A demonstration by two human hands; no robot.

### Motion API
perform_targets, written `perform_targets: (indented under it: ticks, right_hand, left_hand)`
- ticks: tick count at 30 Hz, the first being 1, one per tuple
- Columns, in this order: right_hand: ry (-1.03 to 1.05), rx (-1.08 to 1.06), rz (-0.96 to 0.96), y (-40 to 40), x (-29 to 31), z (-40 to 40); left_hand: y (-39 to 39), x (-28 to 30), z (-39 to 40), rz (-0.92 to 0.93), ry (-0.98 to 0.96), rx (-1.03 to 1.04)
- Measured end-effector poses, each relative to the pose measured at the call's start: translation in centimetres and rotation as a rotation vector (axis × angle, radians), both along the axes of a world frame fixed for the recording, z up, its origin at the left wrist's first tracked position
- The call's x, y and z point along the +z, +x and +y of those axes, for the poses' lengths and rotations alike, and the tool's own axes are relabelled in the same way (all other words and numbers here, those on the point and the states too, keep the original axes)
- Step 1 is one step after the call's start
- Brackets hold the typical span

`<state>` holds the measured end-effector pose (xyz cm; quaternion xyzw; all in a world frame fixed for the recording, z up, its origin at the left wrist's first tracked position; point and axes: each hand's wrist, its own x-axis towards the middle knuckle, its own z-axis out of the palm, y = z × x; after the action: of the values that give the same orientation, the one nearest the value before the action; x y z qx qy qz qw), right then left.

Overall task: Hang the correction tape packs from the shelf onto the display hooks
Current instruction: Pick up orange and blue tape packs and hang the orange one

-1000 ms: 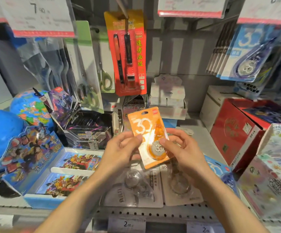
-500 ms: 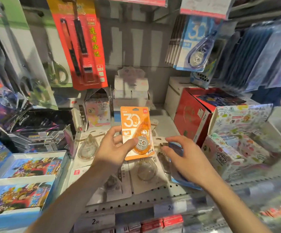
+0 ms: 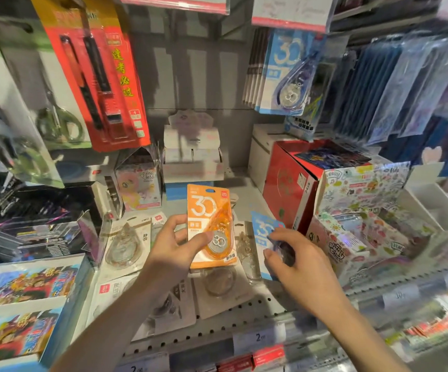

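Note:
My left hand (image 3: 174, 245) holds an orange correction tape pack (image 3: 210, 210) upright over the shelf, thumb on its front. My right hand (image 3: 295, 261) grips a blue correction tape pack (image 3: 261, 232) that tilts up off the shelf just right of the orange one. Several clear-blister tape packs (image 3: 123, 245) lie flat on the perforated shelf (image 3: 247, 315) under and left of my hands. Blue correction tape packs (image 3: 284, 71) hang in a row on a display hook at the upper right.
A red pen pack (image 3: 96, 76) and scissors packs (image 3: 56, 122) hang at the upper left. A red box (image 3: 287, 189) and a sticker display box (image 3: 357, 208) stand right of my hands. Cartoon card boxes (image 3: 24, 285) fill the left. Price tags line the shelf edge.
My right hand let go of the orange pack, moved right and picked up a blue pack from the shelf. The view swung right; my left hand keeps the orange pack.

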<state>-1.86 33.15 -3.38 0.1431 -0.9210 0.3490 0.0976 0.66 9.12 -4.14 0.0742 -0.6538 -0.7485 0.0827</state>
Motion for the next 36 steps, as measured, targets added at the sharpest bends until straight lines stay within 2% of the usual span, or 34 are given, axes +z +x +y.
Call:
perform_targets:
  ticks: [6,11,18,20,25,32,36]
  right_hand:
    - [-0.222,0.179,0.052,-0.3,2.3,-3.3]
    - [-0.233,0.283,0.016,-0.5,1.6,-6.5]
    - [-0.308,0.382,0.039,-0.6,1.3,-8.9]
    - [-0.335,0.354,-0.025,-0.6,1.5,-9.0]
    - [-0.532,0.379,-0.373,-0.5,3.0,-8.9]
    - [-0.650,0.326,-0.368,0.6,6.1,-7.3]
    - [-0.703,0.378,-0.307,1.0,8.2,-4.8]
  left_hand:
    - [0.4,0.9,-0.3,-0.046,0.132,0.024]
    - [1.6,2.0,-1.0,-0.031,0.123,0.048]
    - [3.1,2.9,-2.2,-0.022,0.107,0.185]
    - [3.6,3.3,-2.4,-0.009,0.107,0.201]
    - [4.8,4.4,-3.4,0.046,0.103,0.197]
    - [6.2,6.4,-3.6,0.173,0.096,0.115]
    - [6.4,7.8,-2.7,0.224,0.016,0.118]
